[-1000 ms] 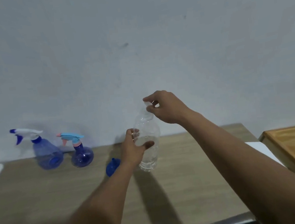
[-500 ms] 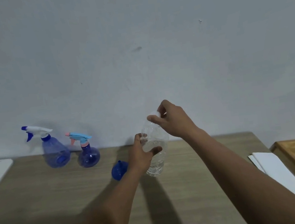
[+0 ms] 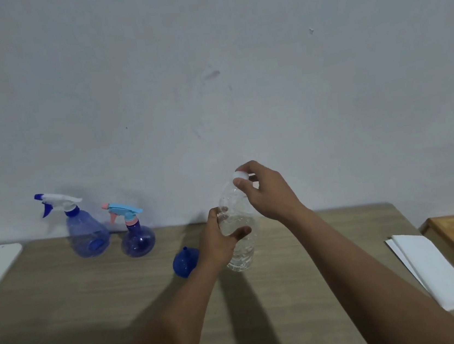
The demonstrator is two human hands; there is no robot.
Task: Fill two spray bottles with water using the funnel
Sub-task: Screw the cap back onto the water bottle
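A conical spray bottle (image 3: pixel 87 234) and a round spray bottle (image 3: pixel 137 241), translucent blue, are standing at the wood-grain table (image 3: pixel 64 300)'s back edge, a blue funnel (image 3: pixel 184 263) is lying beside the left hand (image 3: pixel 217 244) gripping a clear ribbed water bottle (image 3: pixel 241 253), the right hand (image 3: pixel 268 192) is pinching its white cap (image 3: pixel 239 174), and open tabletop is lying nearer.

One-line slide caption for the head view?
Left hand holds the water bottle while right hand pinches its white cap.

Two spray bottles stand well left of both hands: a larger spray bottle (image 3: pixel 89 237) and a rounder spray bottle (image 3: pixel 138 241). One blue funnel (image 3: pixel 184 263) lies just left of the left hand (image 3: pixel 217 244). One clear water bottle (image 3: pixel 244 252), bearing one white cap (image 3: pixel 239 175), is between the two hands, the right hand (image 3: pixel 268 195) at its top. Well right of the right hand lie white paper sheets (image 3: pixel 432 269), seemingly two.
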